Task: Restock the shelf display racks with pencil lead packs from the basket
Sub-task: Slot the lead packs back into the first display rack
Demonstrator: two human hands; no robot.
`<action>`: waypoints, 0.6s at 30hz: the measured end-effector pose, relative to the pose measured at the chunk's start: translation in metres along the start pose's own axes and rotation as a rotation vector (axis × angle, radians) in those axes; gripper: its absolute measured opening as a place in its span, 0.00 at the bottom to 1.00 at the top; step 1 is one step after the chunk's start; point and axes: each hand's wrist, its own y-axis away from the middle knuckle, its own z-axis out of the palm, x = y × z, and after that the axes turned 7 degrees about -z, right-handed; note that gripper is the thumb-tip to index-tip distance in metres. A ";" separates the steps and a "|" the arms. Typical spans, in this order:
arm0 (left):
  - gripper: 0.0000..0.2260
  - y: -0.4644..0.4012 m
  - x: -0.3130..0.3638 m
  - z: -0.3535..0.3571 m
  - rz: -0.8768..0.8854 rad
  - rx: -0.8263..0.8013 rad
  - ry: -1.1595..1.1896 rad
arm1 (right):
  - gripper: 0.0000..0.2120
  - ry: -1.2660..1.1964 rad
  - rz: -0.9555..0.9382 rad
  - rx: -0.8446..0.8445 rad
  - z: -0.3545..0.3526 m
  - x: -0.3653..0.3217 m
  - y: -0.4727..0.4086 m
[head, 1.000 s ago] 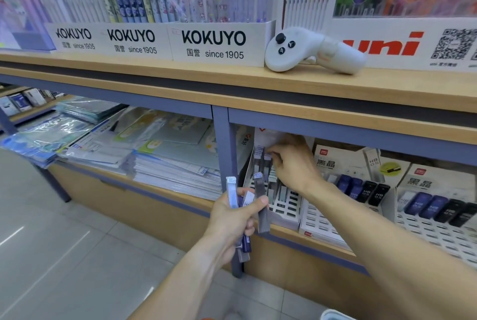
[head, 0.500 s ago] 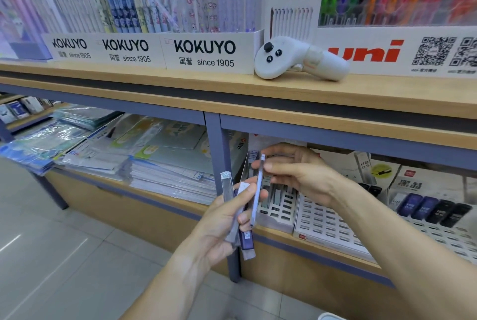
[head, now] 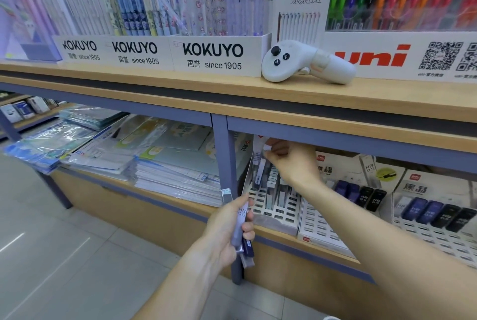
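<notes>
Right-hand fingers (head: 271,150) pinching one lead pack (head: 260,173) at the far end of the white slotted rack (head: 273,206) under the shelf; left hand (head: 228,229) gripping spare HB lead packs (head: 241,237) nearby. Step judged: seating a pack. Next: drawing another spare across.

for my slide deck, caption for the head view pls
Left hand grips spare pencil lead packs while right hand reaches into the white display rack.

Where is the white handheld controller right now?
Head view: the white handheld controller lies on the upper wooden shelf, centre-right, between the KOKUYO sign and the red uni sign.
</notes>
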 end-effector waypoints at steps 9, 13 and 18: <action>0.05 0.007 0.004 0.001 -0.034 -0.096 0.050 | 0.05 0.280 -0.226 -0.142 0.023 0.010 -0.001; 0.06 0.008 0.006 0.000 0.002 -0.046 -0.009 | 0.04 0.278 -0.242 -0.174 0.022 0.010 0.002; 0.10 0.004 0.005 -0.004 0.050 -0.001 -0.100 | 0.05 0.302 -0.229 -0.209 0.021 0.016 0.006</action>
